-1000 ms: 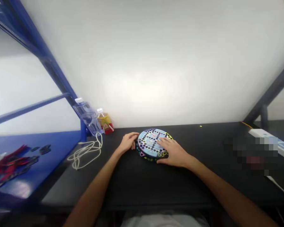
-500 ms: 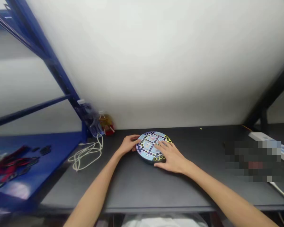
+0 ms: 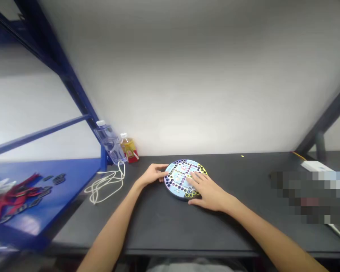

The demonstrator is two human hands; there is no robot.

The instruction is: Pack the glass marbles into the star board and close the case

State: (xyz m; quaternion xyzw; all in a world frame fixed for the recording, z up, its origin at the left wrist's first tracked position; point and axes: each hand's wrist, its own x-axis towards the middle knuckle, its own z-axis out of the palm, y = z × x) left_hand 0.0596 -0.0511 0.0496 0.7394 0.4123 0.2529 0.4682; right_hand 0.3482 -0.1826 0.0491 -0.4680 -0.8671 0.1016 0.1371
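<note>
Edged slightly rightward since the earlier frame, the right hand [image 3: 206, 190] lies open across the round game board [image 3: 183, 168] on the dark surface [image 3: 158, 230], while the left hand [image 3: 151, 174] rests loosely against its left rim, steadying it evenly.

Left hand [image 3: 151, 174] and right hand [image 3: 207, 190] rest on a round game board [image 3: 177, 184].

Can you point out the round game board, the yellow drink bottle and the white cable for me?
round game board [image 3: 178, 182]: head view, on its printed top face.
yellow drink bottle [image 3: 129, 149]: head view, on its body, at the label.
white cable [image 3: 122, 172]: head view, on a loop's upper strand.
</note>
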